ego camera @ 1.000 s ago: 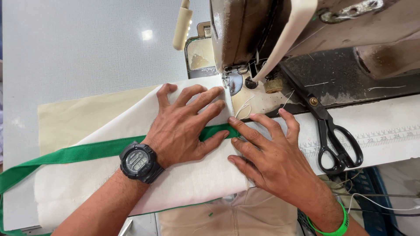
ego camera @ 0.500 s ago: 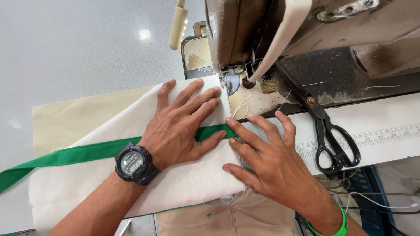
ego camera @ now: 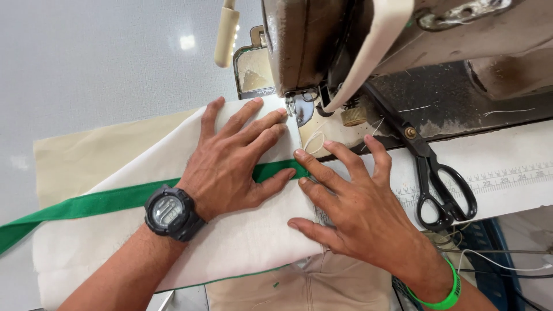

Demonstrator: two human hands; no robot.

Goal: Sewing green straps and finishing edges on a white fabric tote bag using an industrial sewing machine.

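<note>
- A cream fabric panel (ego camera: 242, 253) lies flat across the white table (ego camera: 86, 69), reaching from the left edge to the sewing machine; a second, more yellowish layer (ego camera: 92, 158) shows beneath it at the upper left.
- A green binding tape (ego camera: 86, 204) runs over the cream panel from the lower left corner up towards the needle area, passing under both hands.
- The left hand (ego camera: 233, 164) rests palm down on the fabric, fingers spread and flat, fingertips close to the presser foot (ego camera: 300, 109); the thumb lies along the green tape. A black digital watch (ego camera: 169, 212) sits on that wrist.
- The sewing machine (ego camera: 368, 46), worn and brown, stands above the hands, with a cream strap (ego camera: 374, 55) hanging across its head and a small lamp (ego camera: 226, 34) to its left.
- The right hand (ego camera: 360, 204) also lies palm down, fingers spread, index fingertip touching the end of the green tape at the panel's edge, thumb pressing the fabric lower down. A green wristband (ego camera: 446, 294) circles its wrist.
- Black scissors (ego camera: 432, 173) lie just right of that hand, blades pointing up to the machine bed, handles on a white ruler strip (ego camera: 507, 178).
</note>
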